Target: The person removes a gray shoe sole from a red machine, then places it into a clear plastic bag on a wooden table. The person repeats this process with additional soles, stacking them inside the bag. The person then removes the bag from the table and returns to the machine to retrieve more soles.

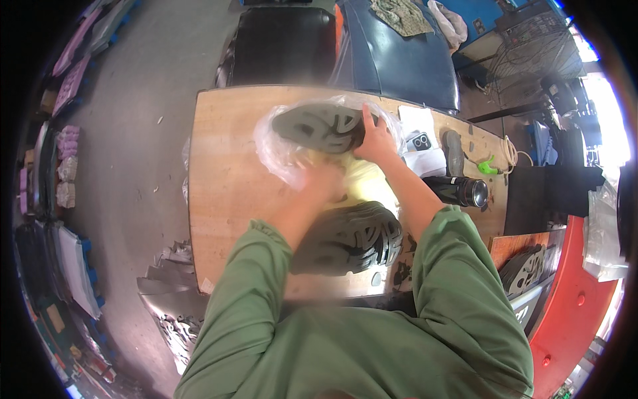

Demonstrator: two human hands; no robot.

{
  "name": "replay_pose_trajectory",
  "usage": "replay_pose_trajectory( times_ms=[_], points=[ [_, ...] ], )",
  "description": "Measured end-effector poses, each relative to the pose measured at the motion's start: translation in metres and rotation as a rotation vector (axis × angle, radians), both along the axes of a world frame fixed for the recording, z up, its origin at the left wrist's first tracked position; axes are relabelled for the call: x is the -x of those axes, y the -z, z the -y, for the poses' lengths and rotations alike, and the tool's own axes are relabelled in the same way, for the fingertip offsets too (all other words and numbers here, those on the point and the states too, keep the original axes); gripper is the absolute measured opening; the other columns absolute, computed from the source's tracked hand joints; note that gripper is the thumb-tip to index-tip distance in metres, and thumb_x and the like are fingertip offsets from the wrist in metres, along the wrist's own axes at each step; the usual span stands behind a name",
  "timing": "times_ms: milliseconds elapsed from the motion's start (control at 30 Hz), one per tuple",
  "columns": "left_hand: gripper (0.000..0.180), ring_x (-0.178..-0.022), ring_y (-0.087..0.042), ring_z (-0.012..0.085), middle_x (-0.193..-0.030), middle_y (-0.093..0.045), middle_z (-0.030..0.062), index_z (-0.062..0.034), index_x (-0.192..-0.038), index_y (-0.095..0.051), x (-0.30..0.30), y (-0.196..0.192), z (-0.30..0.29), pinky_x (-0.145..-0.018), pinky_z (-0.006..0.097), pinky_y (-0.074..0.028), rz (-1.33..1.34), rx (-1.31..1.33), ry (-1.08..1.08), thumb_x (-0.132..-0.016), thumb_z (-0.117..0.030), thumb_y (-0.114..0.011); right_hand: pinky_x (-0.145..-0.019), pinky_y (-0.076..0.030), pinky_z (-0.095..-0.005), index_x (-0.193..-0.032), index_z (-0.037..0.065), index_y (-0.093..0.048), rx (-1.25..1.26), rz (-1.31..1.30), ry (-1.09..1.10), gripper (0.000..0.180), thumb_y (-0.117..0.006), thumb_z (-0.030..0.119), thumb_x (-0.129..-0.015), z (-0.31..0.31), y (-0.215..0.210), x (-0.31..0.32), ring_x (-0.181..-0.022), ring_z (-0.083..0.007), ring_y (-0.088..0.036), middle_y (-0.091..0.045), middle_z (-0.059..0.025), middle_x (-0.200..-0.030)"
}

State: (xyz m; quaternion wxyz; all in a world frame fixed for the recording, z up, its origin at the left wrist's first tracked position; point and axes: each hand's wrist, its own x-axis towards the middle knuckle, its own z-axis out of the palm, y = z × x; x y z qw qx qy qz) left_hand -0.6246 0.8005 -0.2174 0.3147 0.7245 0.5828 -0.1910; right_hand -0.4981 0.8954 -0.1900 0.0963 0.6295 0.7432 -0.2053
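Note:
A dark grey shoe sole (309,130) with curved cut-outs lies on a crumpled clear plastic bag (269,149) at the far middle of the wooden table (222,193). My right hand (379,139) grips the sole's right end, its fingers spread over the edge. Smeared by motion, my left hand (323,181) is just in front of the sole, by the bag's near side; its fingers cannot be made out. Something pale yellow (365,179) shows between my forearms. Closer to me sits a stack of similar dark soles (352,236), partly behind my left forearm.
To the right are a phone (421,141) on white paper, a single sole (453,151), a black bottle (458,191) and a bright green tool (488,166) beside a cord. Black and blue covered surfaces (399,63) stand beyond the table. More soles (525,269) lie at lower right.

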Motion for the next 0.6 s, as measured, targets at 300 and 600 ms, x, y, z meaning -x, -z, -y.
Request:
replay_pose_trajectory(
  times_ms=[300, 600],
  points=[
    [0.066, -0.138, -0.040, 0.0266, -0.147, -0.046, 0.0084, -0.0137, -0.144, -0.042, 0.000, -0.003, 0.012, -0.104, 0.053, -0.040, 0.090, -0.079, -0.047, -0.086, -0.038, -0.064, -0.090, -0.053, -0.0450, -0.154, 0.042, -0.012, -0.279, 0.145, -0.159, 0.110, -0.077, 0.014, -0.071, 0.024, 0.022, -0.009, -0.113, -0.0423, -0.057, -0.035, -0.0218, -0.148],
    [0.061, -0.133, -0.045, 0.0287, -0.139, -0.053, 0.0115, -0.0097, -0.136, -0.048, -0.001, -0.003, 0.020, -0.102, 0.046, -0.043, 0.106, -0.050, 0.001, -0.080, -0.021, -0.068, -0.091, -0.053, -0.0420, -0.154, 0.038, -0.017, -0.348, 0.153, -0.162, 0.107, -0.082, 0.023, -0.070, 0.010, 0.018, -0.009, -0.116, -0.0390, -0.057, -0.036, -0.0181, -0.149]
  ],
)
